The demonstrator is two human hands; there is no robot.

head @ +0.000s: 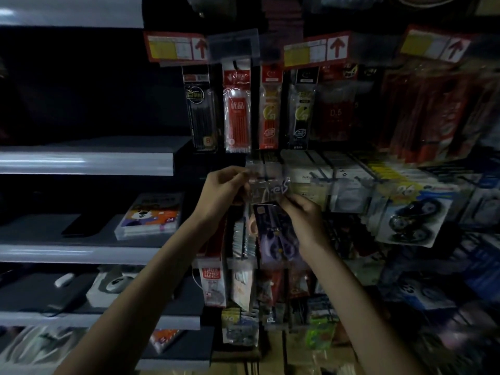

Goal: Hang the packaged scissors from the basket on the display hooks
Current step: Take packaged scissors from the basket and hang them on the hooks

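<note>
Fingers (287, 199) of right hand (305, 216) pinch scissors pack (272, 231) top.

Only two hands and forearms of the person were in view. The left hand (224, 190) and its forearm (151, 274) lay toward 7 o'clock of the frame, and the right hand (305, 215) and its forearm (359, 301) lay toward 5 o'clock. Both forearms were slender and bare from the wrist down to the frame edge. Dim light and blur hid the nails and any finer marks on the fingers.
</note>
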